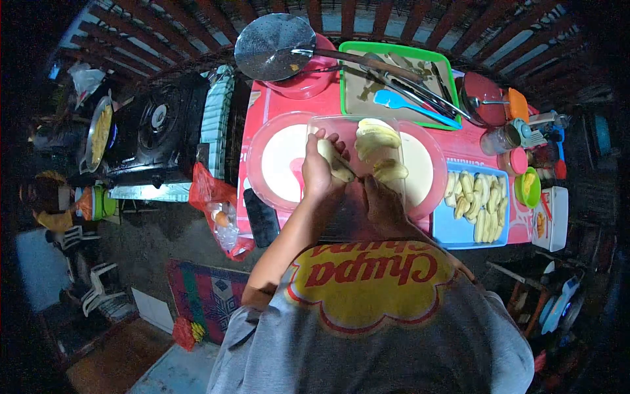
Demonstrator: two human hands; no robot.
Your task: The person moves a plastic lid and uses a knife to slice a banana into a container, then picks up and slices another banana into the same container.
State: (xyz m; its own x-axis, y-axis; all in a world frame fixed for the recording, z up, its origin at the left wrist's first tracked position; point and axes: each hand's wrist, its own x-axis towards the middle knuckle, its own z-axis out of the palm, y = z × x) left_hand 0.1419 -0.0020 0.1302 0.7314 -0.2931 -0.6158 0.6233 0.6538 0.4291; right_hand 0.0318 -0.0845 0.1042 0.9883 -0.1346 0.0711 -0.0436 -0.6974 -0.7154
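Over a clear board (340, 123), taken here as the centre of the clock, both hands are working close together. The left hand (317, 167) is cradling a peeled banana (332, 161), its fingers curling round the fruit at about ten o'clock on the board. The right hand (382, 202) is reaching in from five o'clock, its fingers bending near the lower end of that banana; whether they are gripping anything, I cannot tell. Just beyond those fingers, a fanned banana piece (391, 172) is lying toward three o'clock, and more banana slices (377, 136) are overlapping at one o'clock.

Pale batter (279, 161) is showing at nine o'clock and again at three, within pink see-through rims; whether one basin or two is holding it, I cannot tell. Toward four o'clock, a blue tray (453, 234) is holding rows of peeled bananas (478, 197). At one o'clock, a green-rimmed tray (356, 98) is carrying a blue spatula (392, 99) among other utensils. A round metal skimmer (272, 49) is resting over a pink bowl (314, 87) at eleven o'clock. A dark phone (261, 220) is lying at eight o'clock, and a black stove (154, 141) is standing well apart, between nine and ten.
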